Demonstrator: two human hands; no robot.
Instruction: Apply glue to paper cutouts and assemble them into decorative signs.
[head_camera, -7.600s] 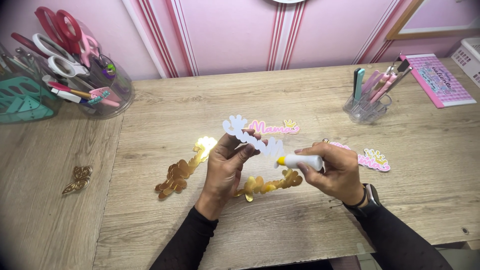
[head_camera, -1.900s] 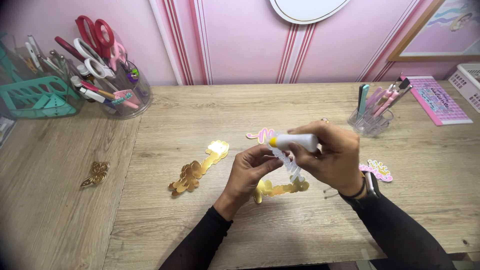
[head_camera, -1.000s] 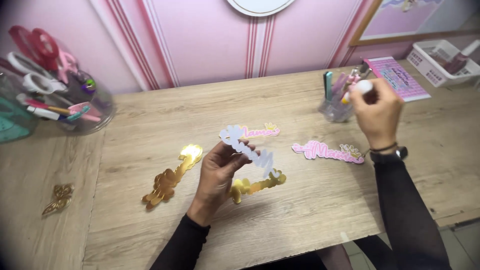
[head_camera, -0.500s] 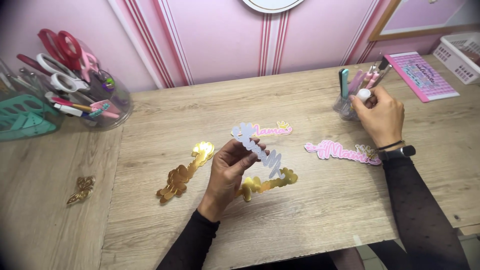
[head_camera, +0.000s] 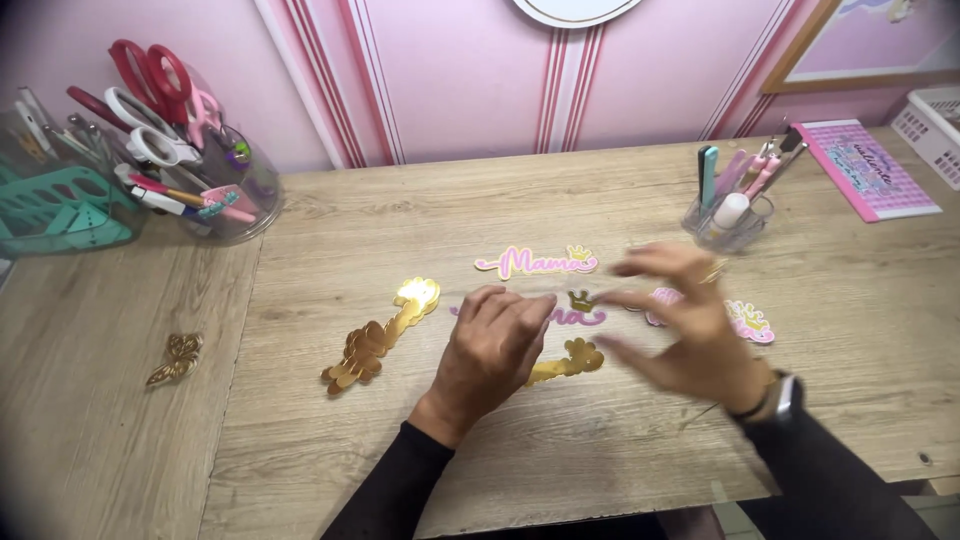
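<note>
While our left hand (head_camera: 497, 345) presses flat on the pink cutout (head_camera: 580, 316), long axis left-right mid-table, our right hand (head_camera: 690, 335) hovers beside it, fingers spread, holding nothing; bare table (head_camera: 620, 450) toward the near edge.

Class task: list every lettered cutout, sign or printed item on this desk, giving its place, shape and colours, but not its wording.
Script cutout: desk centre, pink on lilac, gold crown.
Second script cutout: under left hand, same colours.
Third cutout: behind right hand, pink.
Notebook: far right, pink rectangle.

Pink-purple script cutout (head_camera: 577, 316) flat on desk (head_camera: 400, 215)
</note>
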